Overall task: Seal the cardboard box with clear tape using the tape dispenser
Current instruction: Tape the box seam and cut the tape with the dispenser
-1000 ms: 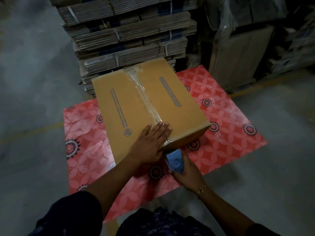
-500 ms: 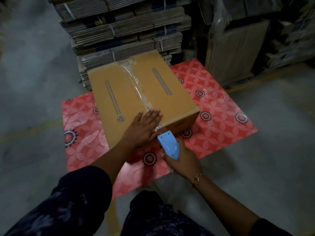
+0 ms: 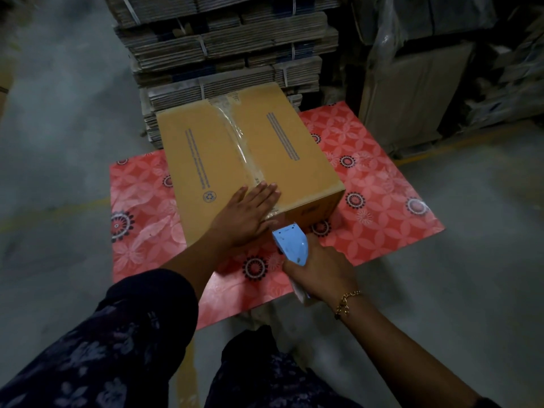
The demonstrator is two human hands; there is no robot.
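1. Bundled stacks of flattened cartons (image 3: 223, 48) fill the background, and a red floral mat (image 3: 382, 184) lies on the grey warehouse floor.
2. On the mat sits the cardboard box (image 3: 250, 163), flaps closed, with a strip of clear tape (image 3: 238, 142) running along its centre seam from the far edge toward the near edge.
3. That seam is the box's long axis as seen here – it leads straight down to the near top edge, where both hands meet.
4. Left hand (image 3: 245, 216): open flat, fingers together, palm pressed on the box top at the near end of the tape.
5. Right hand (image 3: 321, 272): closed around the handle of the blue tape dispenser (image 3: 291, 242), whose head sits just below the near top edge, close to the box's front face.
6. Whether tape links the dispenser to the box I cannot tell – likely the strip needs cutting and smoothing down the front.
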